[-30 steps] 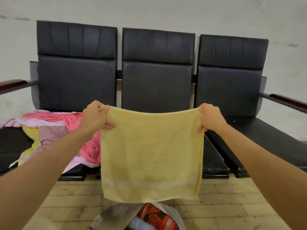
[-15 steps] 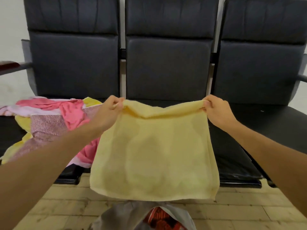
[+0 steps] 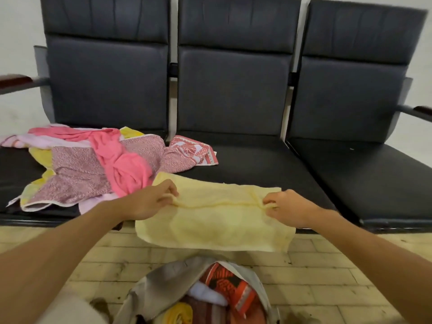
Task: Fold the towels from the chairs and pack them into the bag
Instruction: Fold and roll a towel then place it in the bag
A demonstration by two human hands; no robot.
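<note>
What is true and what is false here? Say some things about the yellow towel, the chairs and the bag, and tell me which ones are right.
1. Both hands pinch the yellow towel. True: the left hand and the right hand each grip a side of it.
2. The yellow towel lies on the right chair. False: it lies on the middle chair, and its front edge hangs over the seat.
3. A heap of pink towels lies mostly on the left chair. True.
4. The bag is empty. False: red and yellow cloth shows inside it.
</note>
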